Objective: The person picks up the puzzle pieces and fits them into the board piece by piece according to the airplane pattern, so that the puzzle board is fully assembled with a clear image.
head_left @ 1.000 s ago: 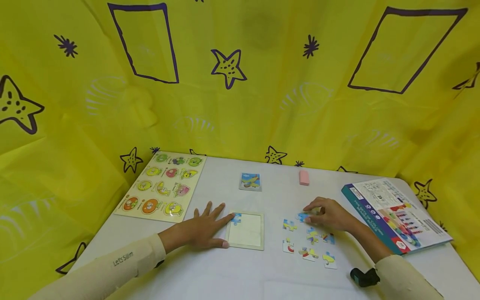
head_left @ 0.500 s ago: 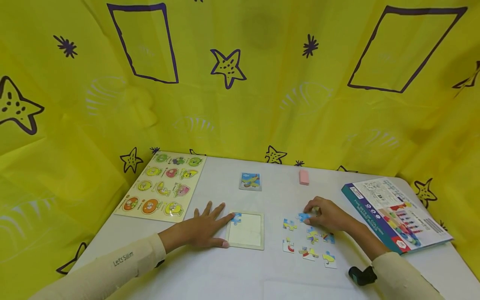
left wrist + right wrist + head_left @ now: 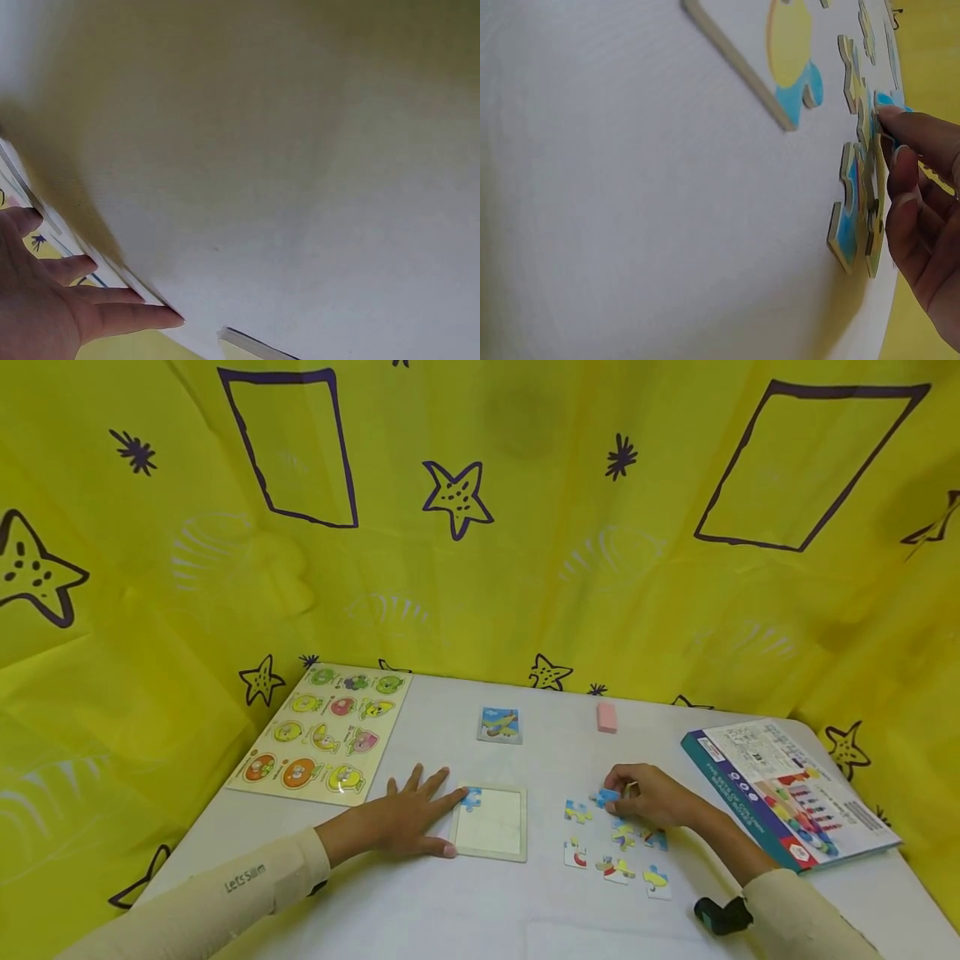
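Note:
My left hand [image 3: 408,814] lies spread on the white table, its index fingertip and thumb on the left edge of the square puzzle frame [image 3: 489,857]. One blue jigsaw piece [image 3: 472,799] sits in the frame's upper left corner, under that fingertip. To the right, my right hand [image 3: 654,795] pinches another blue jigsaw piece [image 3: 607,797] between thumb and fingers. Several loose pieces with yellow and red print, such as a yellow and white jigsaw piece [image 3: 656,880], lie below that hand. In the right wrist view the pinched piece [image 3: 887,100] shows at the thumb tip.
A small airplane picture card [image 3: 500,725] lies behind the frame, and a pink eraser-like block [image 3: 607,717] to its right. The fruit board [image 3: 322,735] occupies the back left. A colourful box [image 3: 795,789] stands at the right. Yellow curtain [image 3: 517,527] surrounds the table.
The right hand has taken hold of the blue jigsaw piece and tilted it up slightly. The left hand stays at the frame.

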Action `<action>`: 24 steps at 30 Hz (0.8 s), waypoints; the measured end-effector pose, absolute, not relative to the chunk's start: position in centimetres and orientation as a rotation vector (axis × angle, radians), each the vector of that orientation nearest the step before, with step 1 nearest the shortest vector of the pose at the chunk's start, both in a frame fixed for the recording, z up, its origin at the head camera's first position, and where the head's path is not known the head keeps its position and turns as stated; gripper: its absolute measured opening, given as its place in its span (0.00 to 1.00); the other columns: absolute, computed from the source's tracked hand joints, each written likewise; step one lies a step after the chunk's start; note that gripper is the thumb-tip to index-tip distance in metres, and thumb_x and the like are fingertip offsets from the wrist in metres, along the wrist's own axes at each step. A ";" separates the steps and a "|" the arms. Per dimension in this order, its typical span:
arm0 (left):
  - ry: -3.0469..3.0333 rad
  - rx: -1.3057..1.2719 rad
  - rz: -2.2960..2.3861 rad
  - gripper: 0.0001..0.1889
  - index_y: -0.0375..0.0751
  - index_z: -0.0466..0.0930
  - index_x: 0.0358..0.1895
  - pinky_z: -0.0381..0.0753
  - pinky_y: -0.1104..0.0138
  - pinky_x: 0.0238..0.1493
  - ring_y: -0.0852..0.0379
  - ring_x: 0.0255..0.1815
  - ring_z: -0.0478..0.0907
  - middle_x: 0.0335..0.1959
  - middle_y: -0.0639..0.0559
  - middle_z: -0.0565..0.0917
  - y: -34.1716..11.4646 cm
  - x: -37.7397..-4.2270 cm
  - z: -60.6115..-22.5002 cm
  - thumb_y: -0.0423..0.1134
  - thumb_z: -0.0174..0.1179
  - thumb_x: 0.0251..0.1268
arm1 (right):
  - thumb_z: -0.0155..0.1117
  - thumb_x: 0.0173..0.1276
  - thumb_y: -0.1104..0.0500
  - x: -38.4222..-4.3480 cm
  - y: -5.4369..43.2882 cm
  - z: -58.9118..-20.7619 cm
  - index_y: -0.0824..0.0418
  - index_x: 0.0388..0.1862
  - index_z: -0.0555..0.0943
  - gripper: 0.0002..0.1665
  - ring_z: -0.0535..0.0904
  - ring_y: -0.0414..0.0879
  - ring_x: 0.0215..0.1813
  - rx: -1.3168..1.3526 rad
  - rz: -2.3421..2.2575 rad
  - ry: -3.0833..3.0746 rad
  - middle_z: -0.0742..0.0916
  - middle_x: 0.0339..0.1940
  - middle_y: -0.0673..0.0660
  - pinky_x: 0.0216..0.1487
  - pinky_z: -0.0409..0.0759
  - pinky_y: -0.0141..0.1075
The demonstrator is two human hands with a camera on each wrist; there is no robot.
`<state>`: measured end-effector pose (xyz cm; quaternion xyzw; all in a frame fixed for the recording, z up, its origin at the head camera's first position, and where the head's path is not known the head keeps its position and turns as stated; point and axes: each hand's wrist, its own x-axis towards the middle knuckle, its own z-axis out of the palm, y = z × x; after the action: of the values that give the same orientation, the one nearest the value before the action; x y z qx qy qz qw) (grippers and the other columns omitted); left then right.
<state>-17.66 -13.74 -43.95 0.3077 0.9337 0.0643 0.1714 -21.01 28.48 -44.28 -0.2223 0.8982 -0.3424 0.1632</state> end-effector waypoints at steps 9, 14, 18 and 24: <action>2.657 0.876 0.182 0.47 0.58 0.52 0.81 0.54 0.25 0.65 0.22 0.79 0.43 0.83 0.40 0.48 -13.8 -17.6 -44.0 0.73 0.53 0.63 | 0.67 0.70 0.60 -20.7 28.0 -43.8 0.57 0.39 0.82 0.02 0.77 0.41 0.32 -0.663 -0.987 2.567 0.83 0.37 0.53 0.32 0.76 0.29; 2.657 0.880 0.189 0.46 0.57 0.52 0.81 0.54 0.25 0.65 0.22 0.78 0.43 0.83 0.40 0.49 -13.8 -17.6 -44.1 0.73 0.52 0.64 | 0.65 0.70 0.61 -20.5 27.4 -43.2 0.57 0.43 0.83 0.05 0.77 0.44 0.31 -0.616 -0.981 2.610 0.85 0.39 0.53 0.31 0.78 0.30; 2.658 0.878 0.184 0.47 0.58 0.52 0.81 0.54 0.25 0.65 0.22 0.79 0.43 0.83 0.40 0.48 -13.9 -17.6 -44.1 0.74 0.52 0.64 | 0.65 0.71 0.61 -20.4 27.0 -43.1 0.59 0.47 0.83 0.08 0.78 0.44 0.30 -0.631 -1.042 2.584 0.85 0.40 0.55 0.31 0.78 0.30; 2.655 0.872 0.184 0.47 0.58 0.51 0.81 0.54 0.25 0.65 0.23 0.79 0.42 0.83 0.41 0.48 -13.9 -17.6 -44.2 0.74 0.51 0.63 | 0.64 0.72 0.60 -20.2 26.5 -43.1 0.61 0.50 0.84 0.10 0.78 0.43 0.28 -0.628 -1.060 2.583 0.84 0.41 0.57 0.27 0.76 0.29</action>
<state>-17.63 -13.86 -44.17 0.3069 0.9342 0.0647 0.1698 -20.22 26.50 -43.06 -0.2174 0.8937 -0.3667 0.1397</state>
